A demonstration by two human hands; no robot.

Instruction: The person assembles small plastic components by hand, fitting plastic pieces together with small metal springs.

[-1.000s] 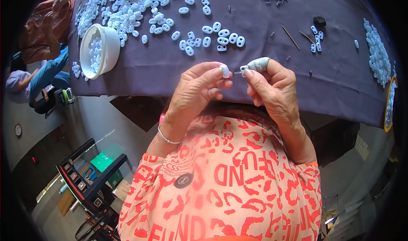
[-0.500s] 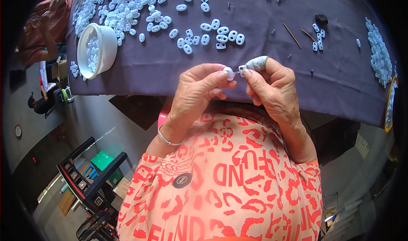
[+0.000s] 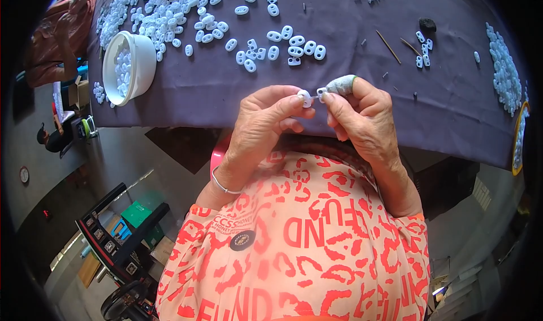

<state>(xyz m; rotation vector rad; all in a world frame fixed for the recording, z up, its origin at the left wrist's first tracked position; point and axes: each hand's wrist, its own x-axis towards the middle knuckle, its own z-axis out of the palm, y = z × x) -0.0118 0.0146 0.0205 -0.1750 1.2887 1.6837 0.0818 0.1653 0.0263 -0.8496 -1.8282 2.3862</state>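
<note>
Dark cloth (image 3: 198, 97) is lying beneath a white tub (image 3: 148, 66) and scattered pieces (image 3: 297, 40). Above its front edge, the left hand's (image 3: 263, 114) thumb and finger are pinching an oval (image 3: 306, 98); the right hand's (image 3: 365, 117) are pinching a block (image 3: 322, 92). Between them, a ribbed pin (image 3: 314, 97) is showing.

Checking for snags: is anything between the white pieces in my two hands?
Only a thin ridged rod, spanning from the rounded piece in your left hand to the small piece in your right hand; nothing else visible.
</note>
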